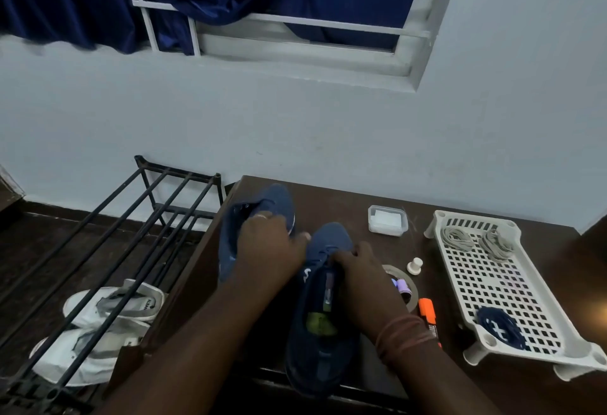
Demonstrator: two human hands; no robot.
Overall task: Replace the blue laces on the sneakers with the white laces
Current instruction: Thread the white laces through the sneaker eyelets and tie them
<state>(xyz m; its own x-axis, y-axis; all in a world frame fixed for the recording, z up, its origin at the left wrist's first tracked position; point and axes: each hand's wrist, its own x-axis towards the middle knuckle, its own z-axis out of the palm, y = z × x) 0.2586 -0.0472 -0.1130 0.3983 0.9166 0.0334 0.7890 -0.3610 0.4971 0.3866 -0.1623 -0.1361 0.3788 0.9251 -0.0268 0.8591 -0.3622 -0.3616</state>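
Note:
Two blue sneakers lie on the dark brown table (345, 204). The left sneaker (276, 201) is at the table's left edge, tipped on its side, and my left hand (269, 244) grips its upper. The right sneaker (325, 313) points away from me, and my right hand (358, 270) pinches its tongue near the eyelets. Two bundles of white laces (476, 242) rest at the far end of a white perforated tray (492, 286). A coiled blue lace (501, 327) sits at the tray's near end.
A clear plastic box (387, 220), a small white cap (415, 265), a tape roll (405, 286) with purple bits and an orange marker (428, 316) lie between the sneakers and the tray. A black metal shoe rack (131, 234) stands at left over white sneakers (108, 326).

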